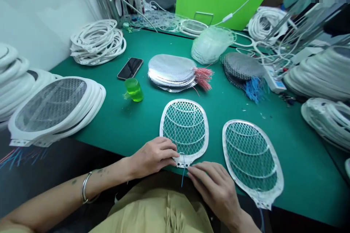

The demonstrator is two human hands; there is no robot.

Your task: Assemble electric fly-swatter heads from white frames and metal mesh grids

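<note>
A white mosquito swatter head (205, 127) with mesh lies on the green table, its short neck toward me at the front edge. My left hand (155, 156) pinches the left side of that neck. At the neck's right side, the fingertips of my right hand (214, 185) are closed on the frame. A blue wire (182, 179) runs down from the neck between my hands. To the right lies a second swatter head (224, 142), tilted, its neck over the table edge with a blue wire hanging from it. Under my right fingertips, the exact grip is partly hidden.
Silver mesh sheets (172, 67) with red wires and dark mesh sheets (242, 67) with blue wires lie farther back. A green cup (133, 90) stands near a phone (130, 68). Stacked swatter heads (94, 96) are at left, white rings (95, 42) behind them, more stacks (318, 74) at right.
</note>
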